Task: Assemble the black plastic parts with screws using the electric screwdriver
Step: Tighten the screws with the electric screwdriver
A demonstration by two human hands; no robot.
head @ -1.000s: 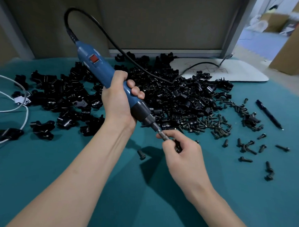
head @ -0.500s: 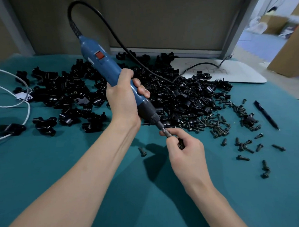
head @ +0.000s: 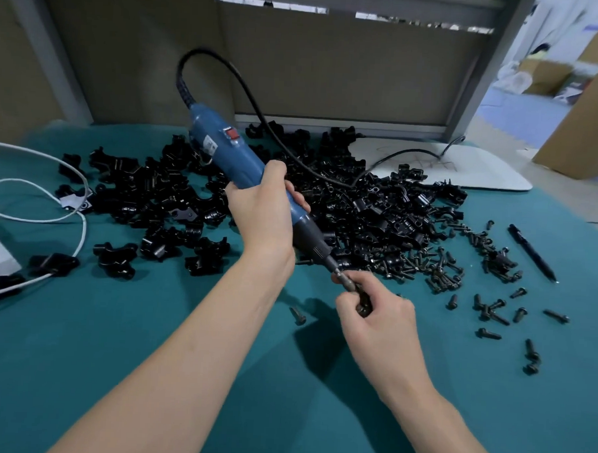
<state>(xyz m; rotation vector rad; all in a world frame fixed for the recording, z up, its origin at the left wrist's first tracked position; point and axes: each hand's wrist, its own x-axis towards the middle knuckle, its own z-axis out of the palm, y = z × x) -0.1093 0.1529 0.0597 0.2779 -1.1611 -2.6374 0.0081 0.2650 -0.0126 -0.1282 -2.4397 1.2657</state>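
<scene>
The electric screwdriver [head: 225, 154] is gripped around its blue body by the left hand [head: 260, 211], fingers fully wrapped, with the bit slanted down toward 4 o'clock. The right hand [head: 379, 319] is curled tightly round a small black part [head: 364, 306], into which the bit tip is pressed; whether a screw is seated there cannot be told.

The bit is guided right beside the right fingertips [head: 340, 279], so a pinch or a scrape is likely if the tool is started before the tip is centred. If the tool is tilted off line, the screw can be cross-threaded or flicked out among the loose screws [head: 436, 266] at 2 o'clock. The part can also be spun in the fingers by the torque.

Against half a second ago, both grips are kept and the tip is buried a little deeper in the right fist. The pile of black parts [head: 377, 209] at 12 o'clock and the stray screw [head: 297, 316] at 9 o'clock of the right hand are unmoved.
</scene>
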